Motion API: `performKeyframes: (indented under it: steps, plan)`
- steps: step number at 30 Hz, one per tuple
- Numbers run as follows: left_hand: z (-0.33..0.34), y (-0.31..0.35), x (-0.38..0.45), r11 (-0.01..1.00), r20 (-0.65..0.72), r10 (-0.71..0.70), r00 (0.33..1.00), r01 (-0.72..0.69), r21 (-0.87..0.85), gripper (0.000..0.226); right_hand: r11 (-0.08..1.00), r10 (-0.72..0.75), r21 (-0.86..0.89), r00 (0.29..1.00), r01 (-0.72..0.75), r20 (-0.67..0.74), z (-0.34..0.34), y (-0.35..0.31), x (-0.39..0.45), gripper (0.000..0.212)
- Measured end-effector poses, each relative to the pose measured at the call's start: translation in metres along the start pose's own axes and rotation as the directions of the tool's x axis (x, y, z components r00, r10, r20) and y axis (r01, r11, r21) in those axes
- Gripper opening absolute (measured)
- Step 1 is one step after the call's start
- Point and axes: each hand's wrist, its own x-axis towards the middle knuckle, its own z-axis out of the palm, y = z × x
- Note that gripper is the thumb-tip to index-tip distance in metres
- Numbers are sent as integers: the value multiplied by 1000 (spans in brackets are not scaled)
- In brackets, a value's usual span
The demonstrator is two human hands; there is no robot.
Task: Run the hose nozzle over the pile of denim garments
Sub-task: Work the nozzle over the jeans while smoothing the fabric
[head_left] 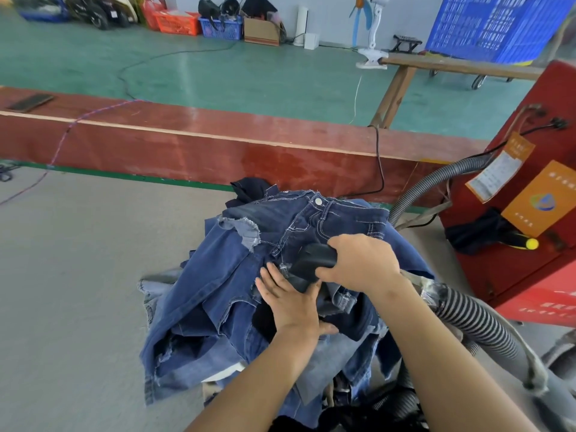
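Nozzle [313, 263], black, is down on the top pair of jeans [299, 222] on the denim pile [218, 307], mouth just below the fly seam. My right hand [363, 263] wraps the nozzle's rear end, fingers curled round it. My left hand [291, 302] lies flat, fingers straight, pressing the cloth just beside the nozzle's near edge. The ribbed hose [473, 322] trails back past the right wrist toward the red machine [530, 275]. Judgement: pass is under way on the crotch area only; waistband beyond the fingertips, the legs left of the left hand and the lower garments appear still to be covered.
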Motion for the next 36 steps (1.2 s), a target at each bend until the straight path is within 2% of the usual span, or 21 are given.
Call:
performKeyframes:
  steps: [5, 8, 12, 15, 18, 22, 26, 30, 36]
  plan:
    - [0, -2, 2, 1000, 21, 23, 1000, -23, 9, 111, 999, -35, -30, 998, 34, -58, 10, -10, 1, 30]
    - [-1, -5, 0, 999, 0, 31, 1000, -31, 23, 112, 1000, -28, 10, 997, 29, -76, 17, -22, 3, 31]
    - [1, -9, -1, 995, -15, 83, 996, -82, 52, 111, 999, 18, 42, 1000, -18, -2, 1, -3, 5, 31]
    - [1, -9, 1, 994, -12, 95, 995, -95, 59, 107, 999, 24, -30, 998, -22, 51, -7, 10, 0, 32]
    - [2, -7, 2, 994, -18, 87, 996, -85, 72, 109, 999, -3, -52, 1000, 3, 3, 0, 1, 0, 32]
    - [4, -9, 1, 994, -37, 85, 996, -83, 64, 111, 1000, -9, 27, 999, 10, -36, 14, -20, 5, 30]
    - [3, -10, 0, 993, -36, 104, 994, -101, 65, 111, 999, -1, 33, 999, -1, 43, 3, -2, 7, 31]
    - [4, -9, 1, 992, -39, 116, 992, -114, 53, 96, 997, -26, -64, 995, 32, 92, -5, 14, 3, 32]
    - [9, -11, 3, 993, -57, 97, 994, -92, 78, 114, 996, -80, -36, 997, 79, -6, 10, -10, 11, 28]
